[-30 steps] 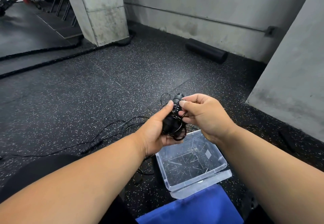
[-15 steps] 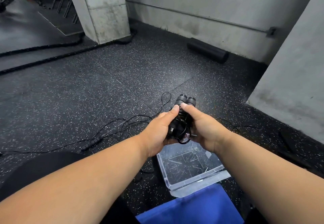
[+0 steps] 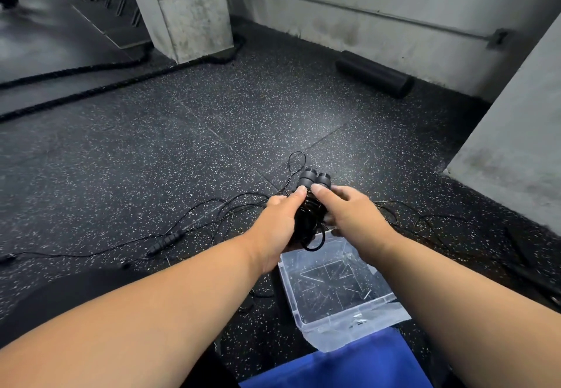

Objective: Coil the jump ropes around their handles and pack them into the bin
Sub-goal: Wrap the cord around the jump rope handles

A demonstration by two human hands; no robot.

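Head view | both my hands (image 3: 315,220) grip the coiled jump rope (image 3: 309,220) by its paired handles (image 3: 315,179), just above the bin's (image 3: 343,324) far edge | advice: keep coils pinched, lower flat inside.

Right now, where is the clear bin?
In the head view the clear bin sits on the floor at lower centre-right, just below both hands, with the blue cloth at its near edge.
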